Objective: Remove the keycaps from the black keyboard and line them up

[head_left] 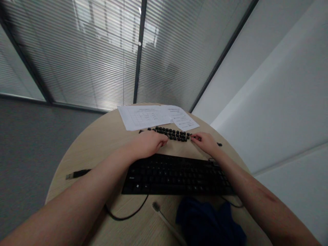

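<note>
Black keycaps [176,134] lie in rows on the round wooden table, beyond a black keyboard [176,176]. At the left end of these rows is my left hand [150,142], its fingers curled inward and partly covering some keycaps. Whether those fingers hold anything is hidden. My right hand [205,141] is at the right end of the rows, thumb and fingers pinched together on a small dark piece that looks like a keycap [196,137]. Both forearms reach past the keyboard, the right one covering its right end.
Printed sheets [146,118] lie at the table's far edge. A USB plug [77,174] rests on the left, with a black cable [125,218] nearer me. A toothbrush [166,222] and dark blue cloth [208,222] are at the front. A small black piece [219,144] lies right.
</note>
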Available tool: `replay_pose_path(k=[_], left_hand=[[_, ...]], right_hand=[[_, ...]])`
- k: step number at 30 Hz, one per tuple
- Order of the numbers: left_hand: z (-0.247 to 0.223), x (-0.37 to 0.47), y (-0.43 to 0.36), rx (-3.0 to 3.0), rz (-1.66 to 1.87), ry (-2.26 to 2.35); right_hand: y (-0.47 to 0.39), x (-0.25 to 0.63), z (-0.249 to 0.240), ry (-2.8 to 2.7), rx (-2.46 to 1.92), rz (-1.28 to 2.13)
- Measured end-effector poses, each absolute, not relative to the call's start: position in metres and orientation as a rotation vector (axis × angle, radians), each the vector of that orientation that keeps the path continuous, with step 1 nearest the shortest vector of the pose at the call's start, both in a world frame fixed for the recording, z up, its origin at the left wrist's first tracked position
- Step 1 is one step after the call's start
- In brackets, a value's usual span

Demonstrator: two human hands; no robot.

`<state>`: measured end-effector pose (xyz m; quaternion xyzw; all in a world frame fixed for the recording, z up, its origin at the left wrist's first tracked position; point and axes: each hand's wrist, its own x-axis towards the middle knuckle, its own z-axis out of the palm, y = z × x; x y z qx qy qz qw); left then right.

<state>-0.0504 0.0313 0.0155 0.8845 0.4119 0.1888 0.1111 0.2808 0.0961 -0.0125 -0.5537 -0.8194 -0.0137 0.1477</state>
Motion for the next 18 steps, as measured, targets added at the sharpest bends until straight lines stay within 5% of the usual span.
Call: replay_pose_path(k=[5,18], left_hand=[[0.013,-0.058,0.038,2.588,0.506,1.219],[0.0,-0.081,0.052,2.466,0.367,1.559]], right_hand=[[0.054,0.295,-0.001,-2.018,-1.424,0.093],[-0.012,0.31,-0.001,-1.064,-1.001,1.067]])
